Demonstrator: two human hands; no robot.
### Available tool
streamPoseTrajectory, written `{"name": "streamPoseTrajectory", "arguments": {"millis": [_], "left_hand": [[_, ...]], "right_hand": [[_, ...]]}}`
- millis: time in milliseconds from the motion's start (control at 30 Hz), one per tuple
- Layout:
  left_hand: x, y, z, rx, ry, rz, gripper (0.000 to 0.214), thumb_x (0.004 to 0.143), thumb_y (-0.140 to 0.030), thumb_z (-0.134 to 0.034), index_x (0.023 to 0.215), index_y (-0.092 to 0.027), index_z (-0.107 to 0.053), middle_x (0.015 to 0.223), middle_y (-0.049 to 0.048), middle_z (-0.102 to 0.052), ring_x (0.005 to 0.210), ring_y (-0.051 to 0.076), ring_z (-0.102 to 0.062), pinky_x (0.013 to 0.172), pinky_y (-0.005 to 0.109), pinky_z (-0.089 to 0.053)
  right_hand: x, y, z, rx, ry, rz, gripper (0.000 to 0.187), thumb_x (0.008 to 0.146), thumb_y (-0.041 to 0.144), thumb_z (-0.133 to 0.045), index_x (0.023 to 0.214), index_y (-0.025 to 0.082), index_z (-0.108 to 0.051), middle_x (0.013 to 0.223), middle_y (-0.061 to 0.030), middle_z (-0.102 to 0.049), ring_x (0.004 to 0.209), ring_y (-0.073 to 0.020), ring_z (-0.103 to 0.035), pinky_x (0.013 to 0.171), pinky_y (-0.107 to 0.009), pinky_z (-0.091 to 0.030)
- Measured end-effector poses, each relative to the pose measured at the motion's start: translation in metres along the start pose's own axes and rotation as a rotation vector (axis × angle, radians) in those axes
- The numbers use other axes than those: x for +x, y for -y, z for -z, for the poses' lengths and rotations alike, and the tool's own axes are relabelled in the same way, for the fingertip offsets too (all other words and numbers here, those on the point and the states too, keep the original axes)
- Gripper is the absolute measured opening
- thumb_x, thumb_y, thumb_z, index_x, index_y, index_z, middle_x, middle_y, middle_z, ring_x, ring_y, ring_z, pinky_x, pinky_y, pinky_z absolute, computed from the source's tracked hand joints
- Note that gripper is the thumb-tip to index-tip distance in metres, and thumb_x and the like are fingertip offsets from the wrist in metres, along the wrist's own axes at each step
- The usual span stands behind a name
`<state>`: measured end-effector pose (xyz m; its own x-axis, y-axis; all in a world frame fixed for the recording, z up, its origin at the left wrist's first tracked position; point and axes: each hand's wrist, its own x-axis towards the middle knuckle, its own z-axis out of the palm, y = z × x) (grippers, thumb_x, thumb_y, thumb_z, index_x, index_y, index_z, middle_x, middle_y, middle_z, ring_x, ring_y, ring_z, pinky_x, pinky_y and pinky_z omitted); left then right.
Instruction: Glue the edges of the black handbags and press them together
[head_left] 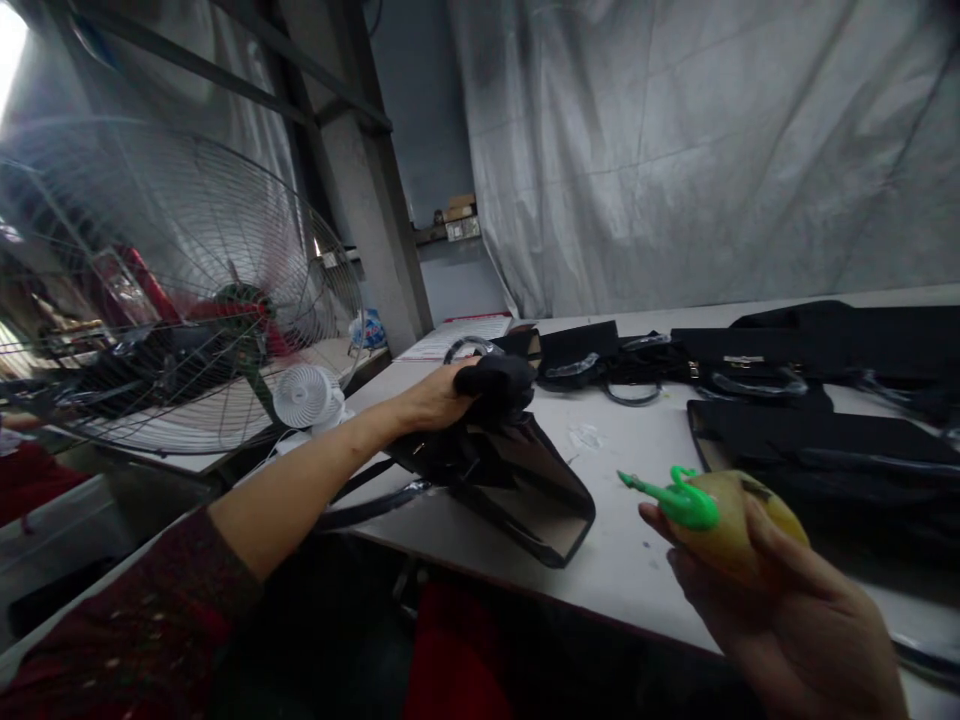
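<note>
My left hand point(439, 398) grips bunched black material at the upper part of a black handbag point(517, 480). The bag is tilted at the table's front edge, and its beige-brown inside faces me. A dark handle point(375, 505) wrapped in clear plastic sticks out at its left. In my right hand point(787, 590) is a yellowish squeeze bottle point(735, 525) with a bright green nozzle point(686, 500). The nozzle tip points left toward the bag, apart from it. My right fingers wrap round the bottle; some left fingertips are hidden behind the dark material.
More black handbags point(750, 350) with plastic-wrapped handles lie along the back and right of the white table point(622, 540). A scrap of clear plastic point(586, 437) lies mid-table. At the left stand a large caged fan point(240, 300) and a small white fan point(307, 397). A grey curtain point(675, 150) hangs behind.
</note>
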<state>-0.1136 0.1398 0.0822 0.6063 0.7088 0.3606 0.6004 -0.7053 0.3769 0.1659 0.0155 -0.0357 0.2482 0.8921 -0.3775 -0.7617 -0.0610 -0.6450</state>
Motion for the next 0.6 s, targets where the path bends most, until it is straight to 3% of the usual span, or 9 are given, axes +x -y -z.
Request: {"name": "streamPoseTrajectory", "arguments": {"millis": [100,167,267,333,467,567,600], "left_hand": [[0.017,-0.002,-0.013,-0.107,0.097,0.059,0.035,0.085,-0.034,-0.059,0.113,-0.014,-0.060,0.110,0.0053,-0.066,0.105,0.021,-0.059,0.097,0.034,-0.045],[0.025,0.003,-0.022,-0.171,0.152,0.087,0.052,0.073,-0.045,-0.073,0.114,-0.014,-0.061,0.106,0.0059,-0.068,0.103,0.023,-0.061,0.093,0.035,-0.047],[0.032,0.010,-0.030,-0.247,0.200,0.107,0.072,0.051,-0.043,-0.087,0.111,-0.013,-0.061,0.106,0.0081,-0.068,0.103,0.026,-0.061,0.091,0.037,-0.048],[0.033,0.012,-0.030,-0.307,0.239,0.094,0.076,0.047,-0.039,-0.089,0.112,-0.014,-0.061,0.109,0.0090,-0.067,0.104,0.026,-0.061,0.092,0.037,-0.048],[0.031,0.008,-0.027,-0.288,0.280,0.036,0.072,0.046,-0.032,-0.089,0.110,-0.015,-0.059,0.104,0.0062,-0.067,0.097,0.022,-0.062,0.088,0.032,-0.049],[0.027,0.006,-0.023,-0.129,0.242,-0.018,0.050,0.057,-0.026,-0.081,0.101,-0.015,-0.061,0.095,0.0033,-0.066,0.089,0.019,-0.061,0.084,0.030,-0.049],[0.025,0.006,-0.020,-0.076,0.222,-0.030,0.041,0.061,-0.025,-0.077,0.098,-0.015,-0.062,0.093,0.0027,-0.066,0.087,0.018,-0.061,0.083,0.030,-0.048]], "right_hand": [[-0.005,0.001,-0.002,0.014,0.004,0.021,0.048,0.051,0.033,-0.083,0.097,0.029,-0.069,0.105,-0.0037,-0.070,0.084,-0.0273,-0.070,0.050,-0.026,-0.057],[-0.005,0.002,-0.002,0.020,0.020,0.042,0.050,0.049,0.030,-0.085,0.096,0.030,-0.069,0.101,-0.0013,-0.071,0.081,-0.0267,-0.070,0.050,-0.026,-0.057],[-0.006,0.007,0.002,0.026,0.030,0.062,0.051,0.048,0.029,-0.086,0.096,0.029,-0.068,0.095,-0.0007,-0.072,0.077,-0.0262,-0.071,0.050,-0.025,-0.057],[-0.007,0.013,0.006,0.023,0.015,0.077,0.050,0.049,0.029,-0.086,0.096,0.028,-0.068,0.092,-0.0015,-0.072,0.074,-0.0254,-0.071,0.049,-0.024,-0.057],[-0.004,0.021,0.015,0.012,-0.025,0.115,0.046,0.056,0.030,-0.082,0.099,0.029,-0.068,0.094,-0.0019,-0.073,0.072,-0.0247,-0.071,0.047,-0.023,-0.056],[0.002,0.019,0.022,-0.001,-0.028,0.120,0.040,0.059,0.033,-0.080,0.097,0.029,-0.068,0.091,-0.0022,-0.074,0.071,-0.0247,-0.072,0.047,-0.022,-0.056],[0.005,0.017,0.024,-0.031,0.025,0.156,0.038,0.061,0.034,-0.079,0.097,0.029,-0.068,0.090,-0.0024,-0.074,0.071,-0.0246,-0.072,0.047,-0.022,-0.056]]}}
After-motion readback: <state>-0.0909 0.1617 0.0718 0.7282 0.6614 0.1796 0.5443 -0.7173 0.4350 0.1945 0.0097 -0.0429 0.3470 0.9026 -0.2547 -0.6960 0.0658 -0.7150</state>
